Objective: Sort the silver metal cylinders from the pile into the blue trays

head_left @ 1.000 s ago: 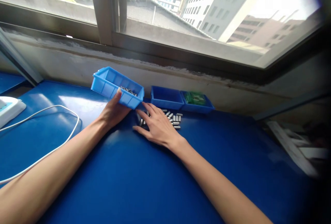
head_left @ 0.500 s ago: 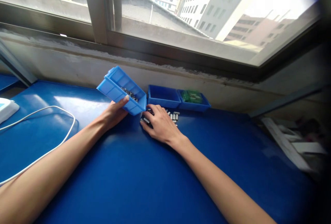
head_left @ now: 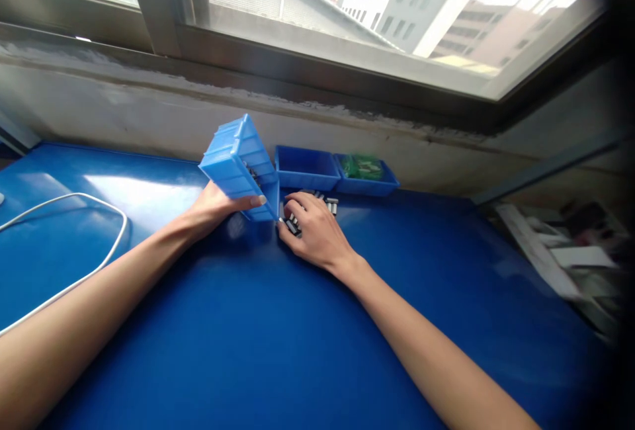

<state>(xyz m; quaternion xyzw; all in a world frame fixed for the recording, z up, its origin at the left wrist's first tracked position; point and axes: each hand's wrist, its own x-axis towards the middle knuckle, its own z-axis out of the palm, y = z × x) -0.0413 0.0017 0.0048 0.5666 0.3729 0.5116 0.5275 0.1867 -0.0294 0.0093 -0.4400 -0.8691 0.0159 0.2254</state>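
Observation:
My left hand (head_left: 225, 205) grips a light-blue plastic bin (head_left: 231, 169), thumb on its near side wall and the other fingers mostly hidden behind it. The bin is steeply tilted, its low end down at the table beside the pile. Small dark and silvery pieces (head_left: 252, 172) lie inside it. Against that low end, my right hand (head_left: 320, 231) curves with fingers apart around several short metallic cylinders (head_left: 292, 225) on the table. More of these cylinders (head_left: 332, 206) lie just beyond its knuckles. Whether any piece sits within its fingers is hard to make out.
Behind the hands, a dark-blue bin (head_left: 307, 182) stands beside another blue bin (head_left: 367, 186) holding a green plastic bag (head_left: 364, 167). A white cable (head_left: 122, 225) loops over the blue table (head_left: 238, 337) at left. A window frame and wall run along the back.
The bin in my left hand has tipped up more steeply, its far end higher and its low end at the table. My right hand stays by the cylinders. The camera view has shifted.

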